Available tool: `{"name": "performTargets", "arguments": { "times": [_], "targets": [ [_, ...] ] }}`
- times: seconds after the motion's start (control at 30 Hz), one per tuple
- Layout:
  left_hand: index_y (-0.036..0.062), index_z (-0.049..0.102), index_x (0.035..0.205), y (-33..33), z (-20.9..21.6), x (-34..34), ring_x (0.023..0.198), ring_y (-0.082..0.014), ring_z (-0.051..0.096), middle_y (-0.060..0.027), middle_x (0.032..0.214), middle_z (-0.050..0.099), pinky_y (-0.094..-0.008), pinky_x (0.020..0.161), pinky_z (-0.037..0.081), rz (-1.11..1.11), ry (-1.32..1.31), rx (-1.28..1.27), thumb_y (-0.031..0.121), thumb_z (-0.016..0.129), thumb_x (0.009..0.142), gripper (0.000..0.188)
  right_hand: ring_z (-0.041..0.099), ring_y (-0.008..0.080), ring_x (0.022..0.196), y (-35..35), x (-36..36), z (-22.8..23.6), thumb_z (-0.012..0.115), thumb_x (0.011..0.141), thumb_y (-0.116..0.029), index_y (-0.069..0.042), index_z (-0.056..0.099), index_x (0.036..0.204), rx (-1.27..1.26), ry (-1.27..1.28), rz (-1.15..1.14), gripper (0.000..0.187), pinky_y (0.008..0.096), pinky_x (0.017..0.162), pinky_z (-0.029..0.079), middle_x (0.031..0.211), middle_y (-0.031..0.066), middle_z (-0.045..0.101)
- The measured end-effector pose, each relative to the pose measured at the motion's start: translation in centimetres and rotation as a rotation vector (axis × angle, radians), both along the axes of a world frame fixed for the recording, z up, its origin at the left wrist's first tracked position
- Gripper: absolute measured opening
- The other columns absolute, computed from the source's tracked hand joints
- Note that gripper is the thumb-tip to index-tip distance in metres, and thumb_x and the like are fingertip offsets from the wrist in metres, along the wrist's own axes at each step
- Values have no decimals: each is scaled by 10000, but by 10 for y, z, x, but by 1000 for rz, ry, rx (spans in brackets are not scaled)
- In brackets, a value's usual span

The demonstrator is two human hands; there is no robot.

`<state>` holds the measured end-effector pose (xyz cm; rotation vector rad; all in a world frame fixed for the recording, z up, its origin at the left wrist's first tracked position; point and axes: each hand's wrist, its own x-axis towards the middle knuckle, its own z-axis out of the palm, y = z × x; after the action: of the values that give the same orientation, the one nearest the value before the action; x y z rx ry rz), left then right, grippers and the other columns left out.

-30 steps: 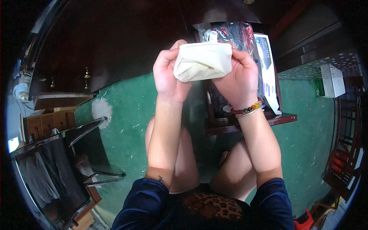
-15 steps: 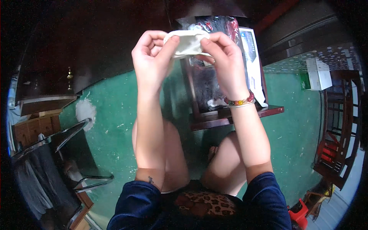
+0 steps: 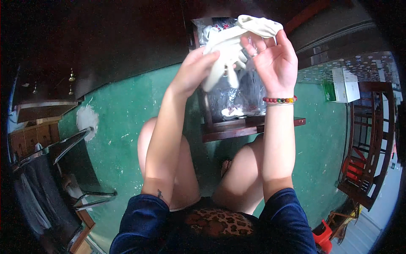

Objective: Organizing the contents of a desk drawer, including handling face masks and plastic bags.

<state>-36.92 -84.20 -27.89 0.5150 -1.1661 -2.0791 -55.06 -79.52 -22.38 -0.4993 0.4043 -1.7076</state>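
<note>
Head view: the cream cloth [image 3: 230,51] runs from 1 o'clock down to 7, pinched by the left hand [image 3: 192,74]; right hand [image 3: 275,61] half-spread, fingertips gripping.

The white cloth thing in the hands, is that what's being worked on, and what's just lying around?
In use:
white cloth
left hand
right hand
clear plastic bags on the dark wooden table

Lying about:
green-and-white box
wooden chair
red stool

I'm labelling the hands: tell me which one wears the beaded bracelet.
The right hand. A multicoloured beaded bracelet circles its wrist, while the left hand has a bare wrist. Both hold the cream cloth.
</note>
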Motion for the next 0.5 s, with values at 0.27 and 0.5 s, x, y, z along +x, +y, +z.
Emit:
{"name": "performTargets", "arguments": {
  "times": [0.27, 0.5],
  "targets": [
    [-51, 482, 1248, -7, -4, 7, 929, -223, 650, -158, 1106, 624, -340, 810, 544, -14, 1, 145, 151, 510, 944, 366, 547, 290, 1132, -2, -13, -5, 511, 947, -212, -84, 570, 1095, -13, 113, -138, 203, 493, 991, 406, 1175, 108, 605],
    [-22, 484, 1239, -8, -10, 5, 879, -193, 661, -138, 1098, 629, -330, 708, 595, 49, -34, 115, 166, 496, 956, 340, 435, 329, 1255, -6, -6, -4, 492, 953, -271, -66, 571, 1147, 119, 120, -338, 294, 516, 1065, 295, 1335, 161, 486]
  ]
}}
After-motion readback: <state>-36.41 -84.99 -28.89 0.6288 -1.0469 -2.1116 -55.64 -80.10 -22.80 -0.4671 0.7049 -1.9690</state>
